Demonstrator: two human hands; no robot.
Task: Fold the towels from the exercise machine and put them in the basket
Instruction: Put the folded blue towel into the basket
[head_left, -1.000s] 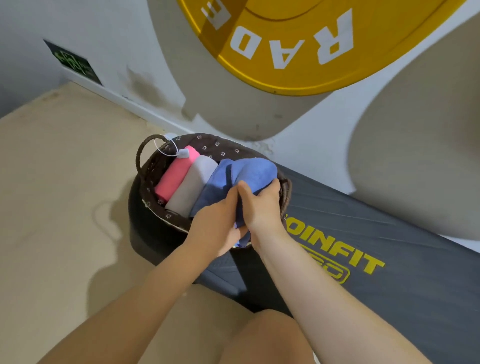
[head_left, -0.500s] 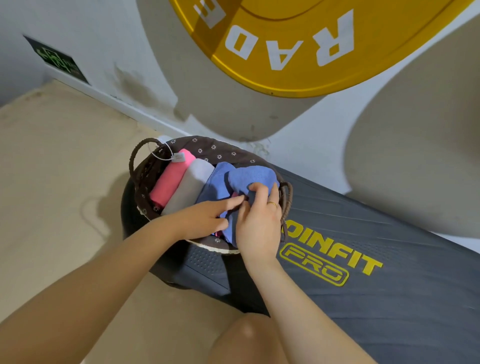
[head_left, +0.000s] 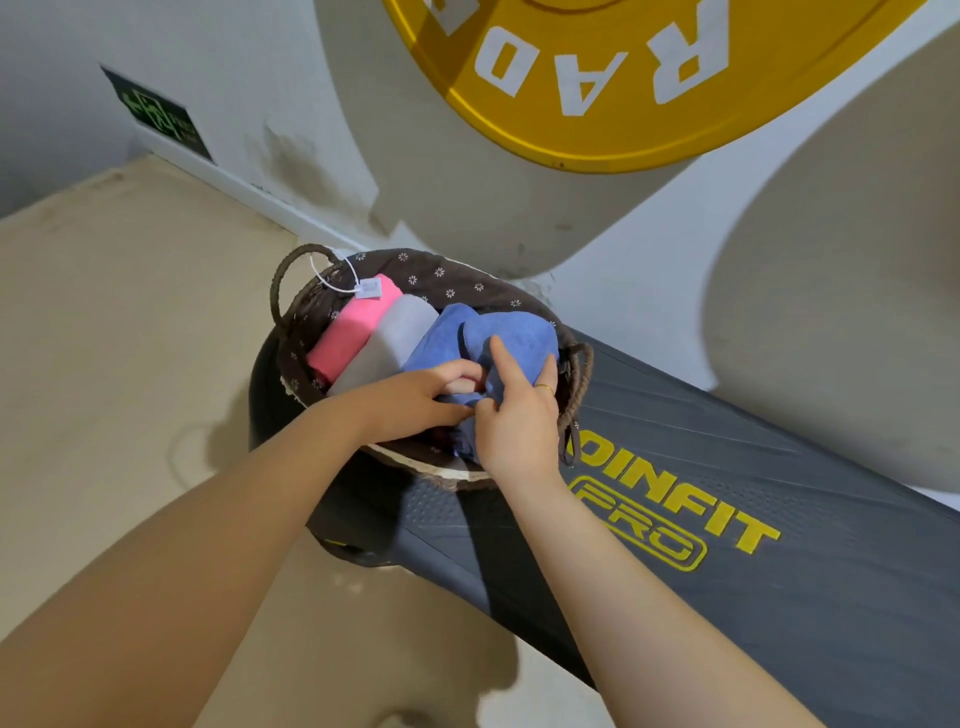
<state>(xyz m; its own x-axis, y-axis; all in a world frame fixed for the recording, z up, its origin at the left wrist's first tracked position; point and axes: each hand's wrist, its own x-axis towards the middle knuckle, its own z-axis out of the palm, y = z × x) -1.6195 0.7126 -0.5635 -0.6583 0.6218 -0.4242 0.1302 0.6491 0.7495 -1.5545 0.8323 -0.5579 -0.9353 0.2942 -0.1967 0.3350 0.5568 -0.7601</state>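
A dark brown woven basket (head_left: 470, 285) with a flowered lining stands on the end of a grey exercise bench (head_left: 753, 519). Inside lie a pink folded towel (head_left: 353, 332), a grey folded towel (head_left: 392, 343) and a blue towel (head_left: 511, 338) at the right side. My left hand (head_left: 415, 397) reaches into the basket, its fingers tucked into the blue towel's near folds. My right hand (head_left: 519, 415) presses on the same blue towel, index finger stretched out over the top, thumb pinching the cloth.
A yellow weight plate (head_left: 597, 93) hangs above against the white wall. The bench carries yellow lettering and runs to the lower right. A beige floor (head_left: 114, 338) spreads on the left. A white tag (head_left: 370, 287) dangles from the basket's left handle (head_left: 283, 280).
Both hands pushed the blue towel down into the basket. The left hand slid in under the folds; the right index finger now lies stretched over the towel.
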